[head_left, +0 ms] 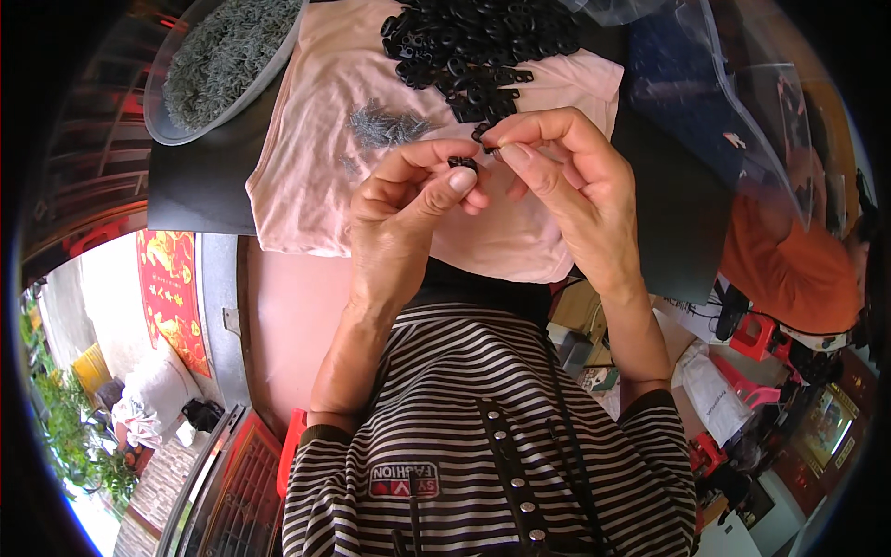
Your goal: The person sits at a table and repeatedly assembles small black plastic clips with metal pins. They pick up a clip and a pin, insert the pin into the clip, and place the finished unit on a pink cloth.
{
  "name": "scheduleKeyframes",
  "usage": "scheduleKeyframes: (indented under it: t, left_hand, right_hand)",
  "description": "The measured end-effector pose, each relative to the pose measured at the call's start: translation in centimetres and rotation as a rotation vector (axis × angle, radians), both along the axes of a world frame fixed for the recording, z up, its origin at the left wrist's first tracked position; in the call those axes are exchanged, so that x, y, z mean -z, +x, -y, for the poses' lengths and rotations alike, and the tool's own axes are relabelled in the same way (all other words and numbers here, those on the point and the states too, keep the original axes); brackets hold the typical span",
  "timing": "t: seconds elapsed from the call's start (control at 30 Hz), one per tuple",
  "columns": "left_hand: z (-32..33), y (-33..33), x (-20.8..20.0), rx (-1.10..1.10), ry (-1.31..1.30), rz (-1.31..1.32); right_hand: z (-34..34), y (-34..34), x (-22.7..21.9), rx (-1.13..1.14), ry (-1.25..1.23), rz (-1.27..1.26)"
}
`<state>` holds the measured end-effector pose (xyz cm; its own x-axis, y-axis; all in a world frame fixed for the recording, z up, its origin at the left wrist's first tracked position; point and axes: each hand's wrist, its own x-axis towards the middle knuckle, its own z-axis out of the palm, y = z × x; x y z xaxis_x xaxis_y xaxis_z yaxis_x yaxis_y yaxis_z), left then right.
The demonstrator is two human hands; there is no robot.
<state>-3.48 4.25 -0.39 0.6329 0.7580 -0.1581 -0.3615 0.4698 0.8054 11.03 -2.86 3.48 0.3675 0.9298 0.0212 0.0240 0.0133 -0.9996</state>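
Note:
My left hand (399, 200) pinches a small black plastic piece (462, 163) between thumb and forefinger. Close beside it, my right hand (580, 181) is closed on another small black plastic piece (483, 136), with a narrow end showing at the fingertips. The two pieces look slightly apart. Beyond my hands a heap of black plastic pieces (483, 42), some with ring-shaped ends, lies on a pink cloth (311, 176). A small scatter of thin grey metal pins or screws (385, 125) rests on the cloth, just past my left hand.
A clear plastic tub (153, 102) full of grey metal pins or screws (227, 60) stands at the far left on the dark table (190, 190). Clear plastic sheeting (761, 121) hangs over the right side. Another person's orange sleeve (789, 269) shows at the right, near a red stool (754, 336).

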Motion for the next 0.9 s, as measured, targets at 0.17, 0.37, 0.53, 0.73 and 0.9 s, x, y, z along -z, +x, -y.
scheduleKeyframes:
  t: [0.17,0.37,0.53,0.73,0.9]
  left_hand:
    - [0.0,-0.3,0.3,0.057,-0.028,0.019]
    - [0.5,0.1,-0.2,0.055,-0.016,-0.050]
    - [0.3,0.1,-0.4,0.099,0.024,-0.104]
    - [0.2,-0.2,-1.0,0.127,0.081,-0.187]
    - [-0.2,-0.3,-1.4,0.173,0.100,-0.255]
  right_hand:
    - [0.5,0.1,0.3,-0.016,0.087,0.073]
    - [0.7,0.2,0.4,-0.016,0.058,0.097]
    - [0.9,0.6,0.1,-0.030,0.033,0.147]
    - [0.9,0.7,-0.5,-0.053,-0.029,0.217]
    - [0.8,0.9,-1.2,-0.083,-0.075,0.281]
